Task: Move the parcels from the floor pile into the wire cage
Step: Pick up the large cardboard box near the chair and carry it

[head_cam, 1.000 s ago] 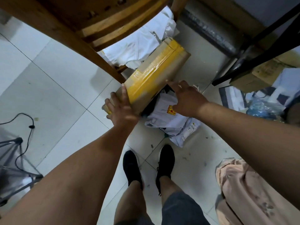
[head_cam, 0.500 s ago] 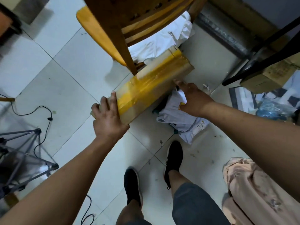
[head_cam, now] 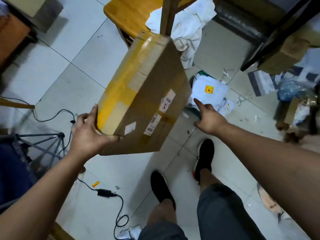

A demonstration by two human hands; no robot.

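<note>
You have one parcel lifted and none shown delivered: the cardboard box (head_cam: 147, 94) is off the tiled floor (head_cam: 72, 80), tilted, with its yellow-taped side turned left and its labelled broad face toward you. I judge you are at the carry stage, with the placing yet to do.

Your left hand (head_cam: 86, 134) is the only grip on it. It is closed round the near corner, thumb up along the taped side and a fingertip hooked onto the labelled face. Your right hand (head_cam: 209, 118) grips nothing. Its forefinger is straight, the other fingers are loosely bent, and it is just beside the box's right edge; whether it touches the box, you cannot tell.

Beyond that forefinger, a white mailer bag (head_cam: 209, 87) with a yellow and red sticker lies on the floor with more pale bags under it, so the pile is not cleared. Further right there are more cartons and wrapped goods, blurred. Crumpled white bags (head_cam: 188, 28) sit by the wooden chair (head_cam: 128, 16) behind the box.

At your lower left stands a grey metal frame (head_cam: 39, 141). It may be the wire cage, but the view does not settle that. A black cable (head_cam: 107, 193) crosses the floor between you and it, so mind your feet.
</note>
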